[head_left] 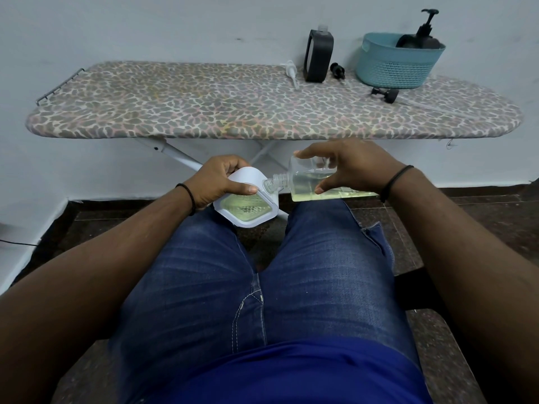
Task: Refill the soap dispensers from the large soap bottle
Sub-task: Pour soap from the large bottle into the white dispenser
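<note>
The right hand (pixel 354 167) grips the tipped bottle (pixel 315 183) while the left hand (pixel 221 177) grips the dispenser (pixel 248 199) under its mouth, so soap runs in.

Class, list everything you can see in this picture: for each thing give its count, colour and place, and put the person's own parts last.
Ironing board: one, leopard-print cover, against the wall.
Dispenser: one, black frame, standing on the board.
Basket: one, teal, on the board's right end.
Pump bottle: one, black, inside the basket.
Loose pumps: one white, two black, lying on the board.
Large soap bottle: one, clear with yellowish soap, tipped sideways over the lap.
White dispenser: one, at the bottle's mouth.
Left hand: holds the white dispenser.
Right hand: holds the large soap bottle.
</note>
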